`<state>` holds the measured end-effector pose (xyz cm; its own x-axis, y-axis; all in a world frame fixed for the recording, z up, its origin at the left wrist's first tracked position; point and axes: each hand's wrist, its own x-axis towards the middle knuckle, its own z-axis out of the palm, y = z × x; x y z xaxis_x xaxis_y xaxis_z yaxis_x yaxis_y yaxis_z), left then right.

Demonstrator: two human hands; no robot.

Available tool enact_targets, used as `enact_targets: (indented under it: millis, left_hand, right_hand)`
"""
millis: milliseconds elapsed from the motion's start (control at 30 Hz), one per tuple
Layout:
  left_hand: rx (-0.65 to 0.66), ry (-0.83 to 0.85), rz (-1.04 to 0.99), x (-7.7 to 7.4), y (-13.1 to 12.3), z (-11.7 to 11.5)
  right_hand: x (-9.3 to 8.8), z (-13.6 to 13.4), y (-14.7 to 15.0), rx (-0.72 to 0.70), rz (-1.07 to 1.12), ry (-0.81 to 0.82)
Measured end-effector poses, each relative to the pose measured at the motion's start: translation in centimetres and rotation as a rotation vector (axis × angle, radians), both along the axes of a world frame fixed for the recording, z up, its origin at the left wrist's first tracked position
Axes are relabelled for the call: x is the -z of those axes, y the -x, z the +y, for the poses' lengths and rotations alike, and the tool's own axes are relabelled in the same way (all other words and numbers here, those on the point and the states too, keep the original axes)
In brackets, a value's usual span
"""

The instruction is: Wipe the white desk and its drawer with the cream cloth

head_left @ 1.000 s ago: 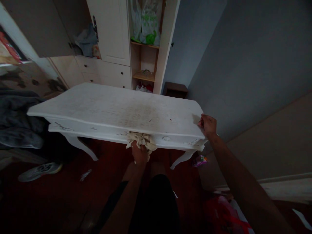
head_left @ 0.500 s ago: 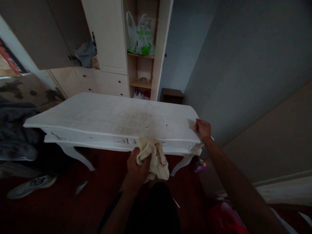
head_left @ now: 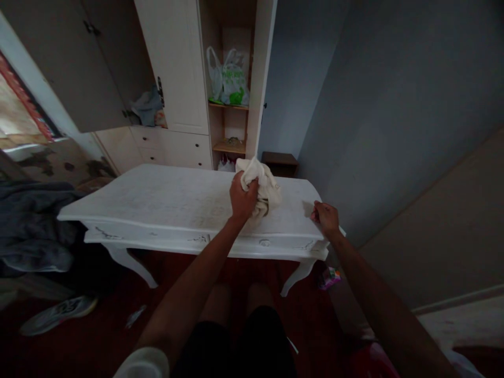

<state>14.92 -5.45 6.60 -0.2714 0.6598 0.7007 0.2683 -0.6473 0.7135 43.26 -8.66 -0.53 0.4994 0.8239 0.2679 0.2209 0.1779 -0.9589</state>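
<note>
One left hand [head_left: 244, 198] grips a bunched cloth [head_left: 268, 184] over the top of the desk [head_left: 169, 191], the right hand [head_left: 326, 216] curls into a loose fist at the desk's right end, and a cupboard [head_left: 180, 68] stands behind the desk.

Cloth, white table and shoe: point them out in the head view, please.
Cloth [head_left: 270, 190]: head view, on its bunched folds.
White table [head_left: 165, 191]: head view, on a bare part of the tabletop.
Shoe [head_left: 61, 314]: head view, on the middle of its upper.
</note>
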Motion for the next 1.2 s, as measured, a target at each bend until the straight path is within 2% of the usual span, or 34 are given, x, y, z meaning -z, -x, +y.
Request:
enact_targets:
  millis: [100, 200, 267, 333, 467, 567, 633, 733, 833, 933, 1000, 1067, 1133, 1200]
  left_hand:
    - [-0.012, 0.106, 0.195, 1.7, -1.8, 1.8]
    - [0.133, 0.262, 0.518, 3.1, -2.5, 2.2]
    - [0.252, 0.333, 0.715, 3.4, -2.5, 1.7]
    - [0.281, 0.331, 0.775, 3.1, -1.9, 0.9]
    - [0.126, 0.203, 0.543, 1.9, 0.6, -1.3]
    - [0.053, 0.182, 0.264, 2.2, 3.1, -3.5]
    - [0.073, 0.236, 0.097, 3.5, 4.5, -5.5]
    - [0.205, 0.382, -0.078, 6.8, 5.2, -8.7]
    - [0.377, 0.581, -0.206, 10.8, 4.1, -11.2]
    - [0.517, 0.831, -0.28, 13.8, 2.0, -12.3]
    - [0.565, 1.019, -0.353, 14.9, 0.7, -12.3]
    - [0.598, 1.169, -0.491, 15.4, -0.1, -12.0]
    - [0.656, 1.276, -0.648, 15.4, -0.3, -11.5]
    - [0.728, 1.356, -0.757, 15.4, 0.0, -11.1]
  right_hand:
    - [0.3, 0.2, -0.3, -0.002, -0.03, 0.005]
    - [0.6, 0.3, -0.6, -0.003, -0.083, 0.007]
    - [0.6, 0.2, -0.5, -0.012, -0.116, 0.015]
    - [0.5, 0.1, -0.4, -0.029, -0.135, 0.027]
    - [0.2, 0.4, -0.1, -0.046, -0.103, 0.046]
    - [0.2, 0.8, 0.0, -0.027, -0.076, 0.047]
    - [0.0, 1.2, 0.5, -0.009, -0.057, 0.041]
    - [-1.0, 1.9, 2.5, 0.004, -0.104, -0.018]
    - [-2.8, 3.1, 5.7, -0.006, -0.294, -0.125]
    - [-4.0, 4.6, 9.1, -0.075, -0.502, -0.17]
    - [-3.9, 5.7, 10.7, -0.162, -0.642, -0.128]
    - [-3.0, 6.6, 11.3, -0.28, -0.763, -0.04]
    - [-1.9, 7.2, 11.0, -0.406, -0.831, 0.058]
    - [-0.8, 7.2, 10.1, -0.454, -0.835, 0.09]
